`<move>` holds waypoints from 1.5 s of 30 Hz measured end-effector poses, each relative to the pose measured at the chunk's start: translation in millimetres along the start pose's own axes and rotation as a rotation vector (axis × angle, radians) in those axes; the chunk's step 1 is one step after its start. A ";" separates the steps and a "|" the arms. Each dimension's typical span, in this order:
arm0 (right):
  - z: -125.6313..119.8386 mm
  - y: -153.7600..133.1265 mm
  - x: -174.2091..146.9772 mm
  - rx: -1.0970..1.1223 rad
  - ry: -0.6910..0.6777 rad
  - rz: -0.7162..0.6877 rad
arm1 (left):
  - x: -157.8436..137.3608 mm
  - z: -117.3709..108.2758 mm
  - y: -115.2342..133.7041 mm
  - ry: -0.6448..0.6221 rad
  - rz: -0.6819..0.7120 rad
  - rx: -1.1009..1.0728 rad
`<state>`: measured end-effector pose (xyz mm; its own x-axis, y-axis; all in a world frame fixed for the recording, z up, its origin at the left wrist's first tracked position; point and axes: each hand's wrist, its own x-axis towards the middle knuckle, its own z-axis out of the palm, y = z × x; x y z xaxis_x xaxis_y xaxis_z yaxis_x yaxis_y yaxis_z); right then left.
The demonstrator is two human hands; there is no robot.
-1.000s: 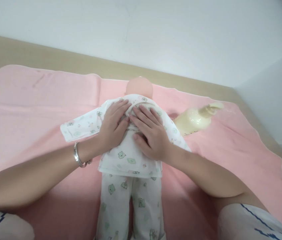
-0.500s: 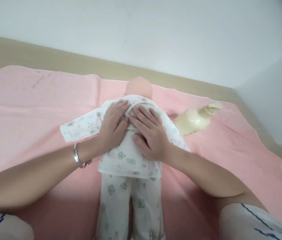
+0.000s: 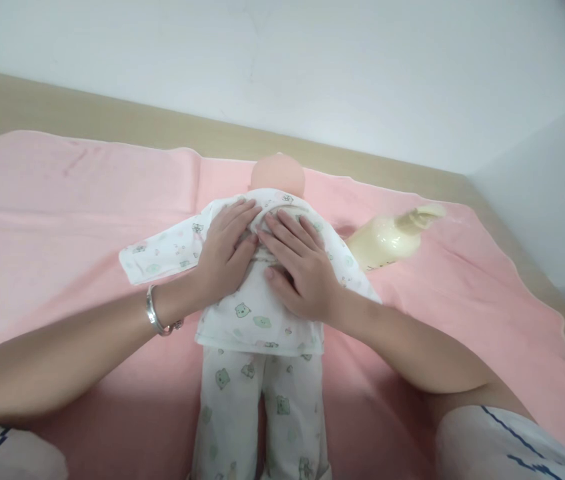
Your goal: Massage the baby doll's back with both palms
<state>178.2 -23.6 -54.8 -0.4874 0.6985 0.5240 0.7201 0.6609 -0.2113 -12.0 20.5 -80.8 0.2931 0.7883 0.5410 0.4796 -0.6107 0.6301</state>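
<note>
Sleeves [image 3: 492, 443] of white cloth with dark blue lines frame the near corners, and between them the patterned trousers [image 3: 232, 413] of a doll [image 3: 262, 337] run up from the bottom edge. Farther along, a silver bracelet [image 3: 151, 309] circles the left wrist, level with the lower part of the doll's white printed shirt [image 3: 257, 303]. Both hands lie on that shirt, opened out and closed around nothing — the doll's torso is directly beneath the palms. The left hand [image 3: 225, 250] rests on the left half of the upper torso, fingers pointing toward the shoulders; the right hand [image 3: 307, 270] rests on the right half, its fingers angled inward so the tips come near the left thumb. Cloth is rucked up between them. One doll sleeve [image 3: 162, 252] stretches out to the left; to the right a cream pump bottle [image 3: 385, 240] leans over just beside the other arm. Past the fingertips shows the doll's bare, rounded head [image 3: 278, 175] — then the pink blanket's [image 3: 87, 200] far edge, the tan tabletop [image 3: 112, 121] and a pale wall [image 3: 262, 60].
</note>
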 end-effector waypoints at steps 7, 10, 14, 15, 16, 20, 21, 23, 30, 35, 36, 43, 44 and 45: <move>-0.3 -0.4 0.3 0.007 -0.005 0.014 | 0.0 -0.1 0.8 -0.004 -0.011 0.001; -0.1 -0.2 0.2 0.008 -0.007 0.012 | 0.0 -0.4 1.2 -0.006 -0.016 -0.001; 0.4 0.2 -0.2 0.004 0.012 0.000 | -0.4 -0.2 0.3 -0.005 -0.015 -0.002; 0.5 0.2 -0.3 0.002 0.018 0.000 | -0.5 0.0 0.1 -0.004 -0.014 -0.002; 0.5 0.2 -0.3 0.000 0.019 0.001 | -0.6 0.2 -0.2 -0.004 -0.012 -0.003; -0.3 -0.5 0.0 0.003 -0.008 0.022 | -0.6 0.7 -0.6 0.000 -0.011 -0.008; -0.5 -0.6 0.1 0.005 -0.014 0.025 | -0.6 0.7 -0.7 0.000 -0.011 -0.008; -0.7 -0.7 0.2 0.010 -0.010 0.021 | -0.5 0.5 -0.7 0.000 -0.008 -0.005; -0.5 0.2 0.2 0.008 -0.018 0.016 | -0.2 -0.4 -0.1 -0.007 -0.012 0.002; -1.5 0.3 0.5 0.004 -0.028 0.012 | -0.3 -0.3 0.3 -0.003 -0.012 -0.004; -1.6 0.2 0.5 0.002 -0.021 0.008 | -0.3 -0.2 0.3 -0.003 -0.014 -0.003; -1.1 0.0 0.3 -0.003 -0.025 0.013 | -0.2 0.0 0.0 -0.009 -0.019 0.002; -1.1 0.1 0.3 -0.005 -0.024 0.015 | -0.2 -0.1 0.0 -0.007 -0.015 0.006; -1.1 0.2 0.4 -0.007 -0.024 0.015 | -0.1 -0.2 -0.1 -0.007 -0.012 0.009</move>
<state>178.6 -23.4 -53.7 -0.4878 0.7147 0.5012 0.7310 0.6483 -0.2131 -12.3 20.5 -80.7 0.2933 0.7960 0.5295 0.4901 -0.6007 0.6316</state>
